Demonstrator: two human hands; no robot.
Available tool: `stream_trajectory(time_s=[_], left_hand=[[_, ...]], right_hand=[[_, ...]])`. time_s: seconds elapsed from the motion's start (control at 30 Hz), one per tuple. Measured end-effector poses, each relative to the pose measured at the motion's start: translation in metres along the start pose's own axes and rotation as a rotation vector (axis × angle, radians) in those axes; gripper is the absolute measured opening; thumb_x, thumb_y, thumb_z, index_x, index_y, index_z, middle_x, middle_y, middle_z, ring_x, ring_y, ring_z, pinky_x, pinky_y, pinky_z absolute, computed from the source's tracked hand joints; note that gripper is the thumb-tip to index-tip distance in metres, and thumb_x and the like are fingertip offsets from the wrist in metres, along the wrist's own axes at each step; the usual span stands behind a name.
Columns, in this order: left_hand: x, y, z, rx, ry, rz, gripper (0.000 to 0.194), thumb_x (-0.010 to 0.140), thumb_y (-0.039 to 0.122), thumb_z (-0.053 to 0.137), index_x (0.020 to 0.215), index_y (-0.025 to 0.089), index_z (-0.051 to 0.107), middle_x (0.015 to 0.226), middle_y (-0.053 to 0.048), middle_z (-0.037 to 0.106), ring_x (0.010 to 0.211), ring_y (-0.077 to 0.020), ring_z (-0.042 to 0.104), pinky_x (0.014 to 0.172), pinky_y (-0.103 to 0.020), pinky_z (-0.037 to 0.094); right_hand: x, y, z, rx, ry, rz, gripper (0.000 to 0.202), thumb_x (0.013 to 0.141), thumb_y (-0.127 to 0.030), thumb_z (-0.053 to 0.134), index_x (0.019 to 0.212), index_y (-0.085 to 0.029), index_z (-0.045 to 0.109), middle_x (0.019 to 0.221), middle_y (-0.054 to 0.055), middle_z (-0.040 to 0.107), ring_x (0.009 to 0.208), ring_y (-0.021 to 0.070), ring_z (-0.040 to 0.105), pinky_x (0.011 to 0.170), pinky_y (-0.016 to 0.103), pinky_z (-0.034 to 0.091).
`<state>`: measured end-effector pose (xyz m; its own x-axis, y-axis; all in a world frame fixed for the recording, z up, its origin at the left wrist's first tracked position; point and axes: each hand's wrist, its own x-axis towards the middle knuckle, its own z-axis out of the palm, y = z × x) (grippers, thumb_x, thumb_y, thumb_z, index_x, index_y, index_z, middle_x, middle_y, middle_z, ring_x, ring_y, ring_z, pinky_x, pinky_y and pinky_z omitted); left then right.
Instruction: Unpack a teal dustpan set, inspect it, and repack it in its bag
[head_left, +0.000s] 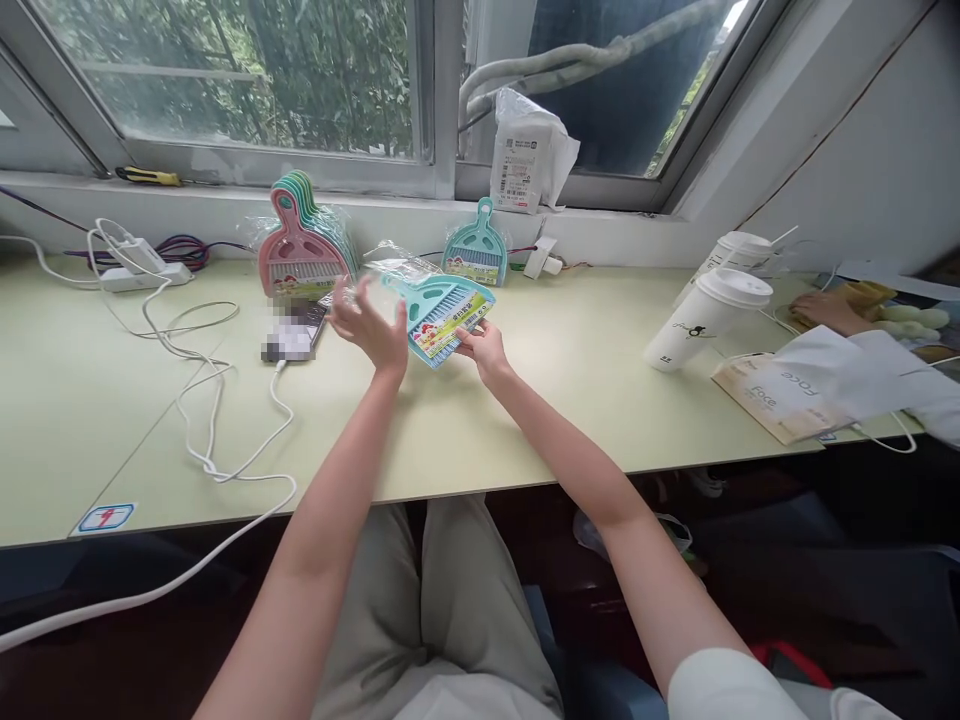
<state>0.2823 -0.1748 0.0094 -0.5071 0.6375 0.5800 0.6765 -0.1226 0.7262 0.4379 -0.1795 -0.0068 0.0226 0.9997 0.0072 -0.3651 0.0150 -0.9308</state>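
Observation:
My right hand [487, 352] pinches the lower right edge of a teal mini dustpan and brush set [442, 312]. The set is tilted above the table, with a colourful printed label and clear plastic wrap trailing from its handle end. Just left of it, my left hand [375, 332] has its fingers spread and slightly blurred, beside the wrap; whether it touches the wrap I cannot tell. Behind my left hand stands a stack of wrapped dustpan sets [304, 245], pink in front and teal behind. Another teal dustpan set [477, 245] leans upright against the wall.
A phone [306, 332] on a white cable lies left of my hands, near a power strip [146, 275]. Two white cups [705, 320] and a paper bag [795, 385] stand right, by another person's hand [832, 312]. The sill holds a yellow cutter [150, 176] and a white package [521, 165].

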Motion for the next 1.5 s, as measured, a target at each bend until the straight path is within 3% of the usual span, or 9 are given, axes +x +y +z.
stream_trajectory(time_s=[0.13, 0.27, 0.33, 0.4, 0.6, 0.83, 1.13, 1.3, 1.5], left_hand=[[0.014, -0.011, 0.008, -0.197, 0.077, -0.355, 0.059, 0.089, 0.047, 0.046, 0.140, 0.022, 0.026, 0.147, -0.018, 0.030, 0.143, -0.0267, 0.019, 0.111, -0.049, 0.025], [0.021, -0.023, 0.014, -0.747, -0.279, -0.594, 0.052, 0.089, 0.053, 0.040, 0.130, 0.022, 0.042, 0.129, -0.014, 0.054, 0.122, -0.0236, 0.052, 0.097, -0.040, 0.045], [0.018, -0.024, 0.013, -0.972, -0.479, -0.584, 0.051, 0.086, 0.057, 0.042, 0.119, 0.020, 0.052, 0.115, -0.012, 0.063, 0.108, -0.0240, 0.061, 0.088, -0.038, 0.051], [0.014, -0.022, 0.012, -1.067, -0.551, -0.570, 0.047, 0.085, 0.056, 0.045, 0.111, 0.019, 0.057, 0.106, -0.009, 0.068, 0.101, -0.0237, 0.064, 0.084, -0.037, 0.053], [0.010, -0.018, 0.005, -1.032, -0.665, -0.549, 0.038, 0.078, 0.049, 0.059, 0.103, 0.020, 0.061, 0.097, -0.006, 0.072, 0.096, -0.0248, 0.066, 0.081, -0.037, 0.054], [0.006, -0.009, -0.001, -0.995, -1.002, -0.472, 0.047, 0.076, 0.051, 0.065, 0.109, 0.017, 0.065, 0.111, -0.012, 0.069, 0.102, -0.0250, 0.065, 0.081, -0.035, 0.052], [0.004, -0.015, -0.001, -0.987, -1.036, -0.428, 0.052, 0.074, 0.051, 0.069, 0.116, 0.020, 0.064, 0.121, -0.012, 0.065, 0.109, -0.0269, 0.062, 0.086, -0.037, 0.052], [0.000, -0.003, -0.006, -0.970, -1.066, -0.427, 0.057, 0.075, 0.051, 0.069, 0.121, 0.019, 0.060, 0.120, -0.014, 0.065, 0.108, -0.0283, 0.062, 0.087, -0.042, 0.053], [-0.004, 0.013, -0.016, -0.970, -1.075, -0.331, 0.059, 0.079, 0.054, 0.060, 0.129, 0.022, 0.056, 0.130, -0.012, 0.059, 0.120, -0.0298, 0.054, 0.096, -0.046, 0.046]], right_hand=[[-0.001, -0.002, 0.004, 0.064, 0.000, -0.034, 0.027, 0.075, -0.017, 0.071, 0.095, -0.020, 0.053, 0.092, 0.004, 0.070, 0.096, 0.0212, 0.068, 0.092, 0.043, 0.056], [-0.003, -0.005, 0.007, 0.064, -0.051, -0.067, 0.034, 0.071, -0.023, 0.076, 0.096, -0.020, 0.054, 0.092, 0.004, 0.071, 0.094, 0.0212, 0.068, 0.092, 0.043, 0.056], [-0.005, -0.006, 0.008, 0.054, -0.071, -0.093, 0.037, 0.068, -0.025, 0.078, 0.097, -0.020, 0.054, 0.092, 0.004, 0.071, 0.093, 0.0214, 0.068, 0.090, 0.042, 0.057], [-0.005, -0.005, 0.010, 0.047, -0.066, -0.123, 0.040, 0.066, -0.026, 0.079, 0.098, -0.019, 0.055, 0.093, 0.005, 0.071, 0.094, 0.0217, 0.068, 0.089, 0.042, 0.058], [0.002, 0.001, 0.013, 0.048, -0.038, -0.135, 0.046, 0.062, -0.031, 0.082, 0.097, -0.020, 0.055, 0.092, 0.005, 0.071, 0.092, 0.0232, 0.069, 0.087, 0.043, 0.059], [0.007, -0.012, 0.003, 0.032, 0.003, -0.196, 0.047, 0.061, -0.034, 0.082, 0.096, -0.021, 0.054, 0.092, 0.005, 0.071, 0.092, 0.0222, 0.069, 0.089, 0.043, 0.058], [0.008, -0.029, -0.003, -0.065, -0.083, -0.121, 0.047, 0.067, -0.021, 0.077, 0.103, -0.024, 0.046, 0.094, 0.003, 0.070, 0.092, 0.0202, 0.069, 0.088, 0.043, 0.058], [0.008, -0.038, -0.008, -0.012, -0.027, -0.117, 0.051, 0.070, -0.018, 0.074, 0.110, -0.026, 0.042, 0.090, 0.001, 0.071, 0.092, 0.0208, 0.069, 0.088, 0.044, 0.058], [0.005, -0.049, -0.012, -0.007, -0.119, -0.117, 0.049, 0.065, -0.021, 0.079, 0.105, -0.022, 0.051, 0.093, 0.004, 0.072, 0.092, 0.0228, 0.069, 0.085, 0.042, 0.059]])
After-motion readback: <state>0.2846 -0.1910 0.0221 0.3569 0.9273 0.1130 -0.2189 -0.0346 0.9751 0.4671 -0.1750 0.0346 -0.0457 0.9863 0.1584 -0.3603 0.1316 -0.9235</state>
